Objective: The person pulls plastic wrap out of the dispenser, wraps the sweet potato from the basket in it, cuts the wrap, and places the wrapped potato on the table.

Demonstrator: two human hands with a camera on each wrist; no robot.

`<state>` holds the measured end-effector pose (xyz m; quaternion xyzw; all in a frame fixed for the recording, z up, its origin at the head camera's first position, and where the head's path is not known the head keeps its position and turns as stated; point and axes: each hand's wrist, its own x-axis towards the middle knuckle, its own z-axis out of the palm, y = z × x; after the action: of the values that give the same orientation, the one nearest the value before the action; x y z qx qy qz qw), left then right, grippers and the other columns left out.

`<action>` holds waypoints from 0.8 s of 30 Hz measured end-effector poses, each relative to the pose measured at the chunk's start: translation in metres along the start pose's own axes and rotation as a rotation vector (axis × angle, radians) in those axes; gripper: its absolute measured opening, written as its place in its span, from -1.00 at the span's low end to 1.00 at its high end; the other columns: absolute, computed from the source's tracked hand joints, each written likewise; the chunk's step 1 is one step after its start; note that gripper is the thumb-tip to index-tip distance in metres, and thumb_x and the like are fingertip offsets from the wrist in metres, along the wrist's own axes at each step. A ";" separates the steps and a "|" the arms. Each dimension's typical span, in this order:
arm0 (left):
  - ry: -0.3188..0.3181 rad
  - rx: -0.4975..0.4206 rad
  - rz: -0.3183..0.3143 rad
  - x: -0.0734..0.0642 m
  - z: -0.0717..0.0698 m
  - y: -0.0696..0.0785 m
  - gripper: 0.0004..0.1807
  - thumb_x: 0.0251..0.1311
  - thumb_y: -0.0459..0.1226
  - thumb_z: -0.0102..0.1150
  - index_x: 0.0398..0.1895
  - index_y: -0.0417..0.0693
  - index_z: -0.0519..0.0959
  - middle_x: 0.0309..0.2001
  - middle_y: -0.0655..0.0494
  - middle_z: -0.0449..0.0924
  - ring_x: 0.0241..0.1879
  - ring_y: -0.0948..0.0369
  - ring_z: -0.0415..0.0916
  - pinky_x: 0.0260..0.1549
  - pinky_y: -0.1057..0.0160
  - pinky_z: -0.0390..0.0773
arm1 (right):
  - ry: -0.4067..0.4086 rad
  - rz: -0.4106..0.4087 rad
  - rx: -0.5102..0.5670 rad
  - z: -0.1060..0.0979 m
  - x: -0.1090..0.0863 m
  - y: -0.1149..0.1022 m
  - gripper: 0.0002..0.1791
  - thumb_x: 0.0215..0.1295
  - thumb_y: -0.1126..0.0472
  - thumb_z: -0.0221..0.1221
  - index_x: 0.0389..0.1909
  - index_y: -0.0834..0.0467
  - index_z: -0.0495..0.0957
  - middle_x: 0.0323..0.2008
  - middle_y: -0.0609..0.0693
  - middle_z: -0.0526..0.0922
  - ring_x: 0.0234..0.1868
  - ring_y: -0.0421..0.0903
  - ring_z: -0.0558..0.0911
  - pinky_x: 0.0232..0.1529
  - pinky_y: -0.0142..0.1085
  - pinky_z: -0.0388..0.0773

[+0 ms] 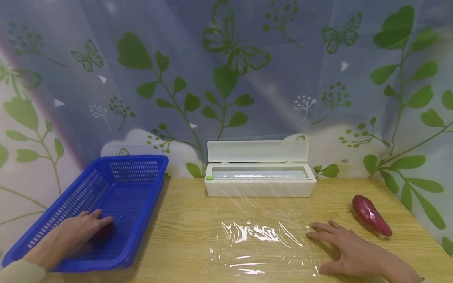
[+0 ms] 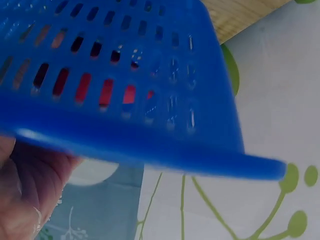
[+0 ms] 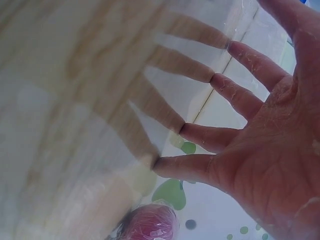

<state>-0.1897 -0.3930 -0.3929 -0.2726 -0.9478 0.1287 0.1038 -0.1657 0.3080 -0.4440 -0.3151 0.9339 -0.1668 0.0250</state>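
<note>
My left hand reaches down into a blue plastic basket, its fingers over a dark red vegetable. Its thumb is hidden, so I cannot tell whether it grips the vegetable. Red patches of the vegetable show through the basket's slots in the left wrist view. Spread fingers of my right hand rest at the right edge of a sheet of clear cling film lying on the table. Beyond that hand lies a long purplish-red vegetable, like a sweet potato, wrapped in clear film.
A white cling film box stands at the back with its lid raised and a film roll inside. The sheet runs from it toward me over the wooden table. A patterned curtain hangs directly behind.
</note>
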 end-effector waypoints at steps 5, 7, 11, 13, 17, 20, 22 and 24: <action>0.157 0.008 0.036 0.006 -0.011 -0.002 -0.19 -0.65 -0.33 0.66 -0.03 0.06 0.62 -0.31 0.05 0.47 -0.45 0.05 0.47 -0.65 0.03 0.54 | -0.005 0.005 0.006 0.000 0.000 -0.001 -0.21 0.12 -0.32 0.38 0.37 -0.16 0.46 0.40 0.18 0.46 0.26 0.69 0.36 -0.06 0.64 0.32; 0.202 0.012 0.027 0.010 -0.018 -0.003 -0.18 -0.64 -0.33 0.65 -0.02 0.07 0.61 -0.30 0.03 0.47 -0.45 0.03 0.47 -0.67 0.03 0.51 | -0.006 0.009 0.007 0.000 0.000 -0.001 -0.21 0.12 -0.32 0.37 0.38 -0.17 0.46 0.40 0.17 0.45 0.27 0.69 0.35 -0.08 0.65 0.31; 0.283 0.025 0.017 0.019 -0.034 -0.004 -0.18 -0.61 -0.36 0.58 0.02 0.06 0.59 -0.25 -0.06 0.53 -0.44 -0.03 0.48 -0.66 -0.03 0.51 | 0.001 0.004 0.001 0.000 0.000 0.000 -0.21 0.12 -0.33 0.37 0.37 -0.17 0.46 0.40 0.16 0.46 0.27 0.68 0.36 -0.06 0.64 0.32; 0.316 0.027 0.027 0.023 -0.041 -0.005 -0.18 -0.57 -0.37 0.55 0.05 0.05 0.57 -0.23 -0.10 0.55 -0.44 -0.06 0.48 -0.67 -0.05 0.50 | 0.012 -0.004 -0.005 0.000 -0.001 0.001 -0.20 0.11 -0.33 0.38 0.37 -0.16 0.47 0.39 0.17 0.47 0.26 0.68 0.37 -0.04 0.62 0.34; 0.383 0.019 0.051 0.030 -0.054 -0.004 -0.18 -0.52 -0.34 0.49 0.10 0.03 0.56 -0.20 -0.11 0.58 -0.41 -0.07 0.50 -0.68 -0.05 0.49 | 0.028 -0.018 -0.008 0.001 -0.002 0.001 -0.20 0.10 -0.32 0.39 0.36 -0.15 0.48 0.37 0.17 0.48 0.24 0.68 0.39 -0.04 0.60 0.36; 0.398 0.012 0.053 0.034 -0.063 -0.001 -0.17 -0.48 -0.32 0.49 0.15 0.03 0.56 -0.17 -0.10 0.58 -0.37 -0.08 0.52 -0.65 -0.07 0.50 | 0.028 -0.016 -0.008 0.001 -0.002 0.001 -0.20 0.10 -0.32 0.39 0.37 -0.16 0.47 0.38 0.17 0.47 0.25 0.68 0.38 -0.05 0.61 0.34; 0.406 0.013 0.055 0.037 -0.068 0.002 -0.17 -0.44 -0.31 0.49 0.17 0.04 0.55 -0.15 -0.10 0.58 -0.34 -0.09 0.53 -0.64 -0.06 0.50 | 0.031 -0.020 -0.008 0.001 -0.002 0.001 -0.20 0.09 -0.32 0.39 0.37 -0.16 0.47 0.38 0.17 0.47 0.24 0.68 0.38 -0.07 0.61 0.35; 0.420 0.019 0.062 0.041 -0.073 0.006 -0.18 -0.40 -0.30 0.48 0.18 0.06 0.55 -0.14 -0.10 0.58 -0.32 -0.10 0.53 -0.64 -0.06 0.48 | 0.026 -0.017 -0.004 0.001 -0.001 0.000 -0.19 0.09 -0.32 0.39 0.37 -0.16 0.47 0.39 0.16 0.47 0.26 0.68 0.37 -0.07 0.62 0.35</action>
<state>-0.2010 -0.3526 -0.3204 -0.3214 -0.8954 0.0811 0.2974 -0.1646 0.3088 -0.4451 -0.3209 0.9318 -0.1693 0.0110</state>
